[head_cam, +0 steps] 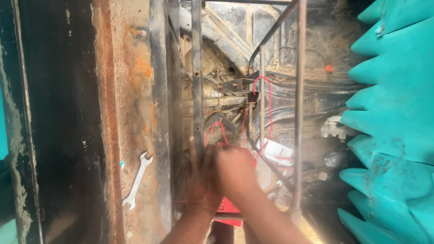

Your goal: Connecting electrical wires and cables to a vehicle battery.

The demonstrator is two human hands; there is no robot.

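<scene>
Both hands are working close together low in the middle of a rusty vehicle frame. The left hand (202, 174) is lying flat with its fingers stretched straight up along the dark upright bar (197, 77), touching its lower end. The right hand (236, 169) is crossing over just beside it, the two touching, with its knuckles curled down; whether its fingers are pinching anything I cannot tell, since the hand itself is hiding them. A red wire (267, 108) is looping up from right behind the hands, running along the thin metal rod frame (299, 99) and coming back down toward the knuckles. A red box-like part (227, 211) is showing under the wrists, mostly covered by the forearms.

Off to the left, a wrench (137, 180) is lying on the rusted orange sill (126, 90), well apart from the hands. To the right, ribbed teal padding (393, 113) is filling the edge of the view, with a small grey fitting (333, 127) sitting just beside it. Dark cables and dusty metal are crowding the space behind the rod frame.
</scene>
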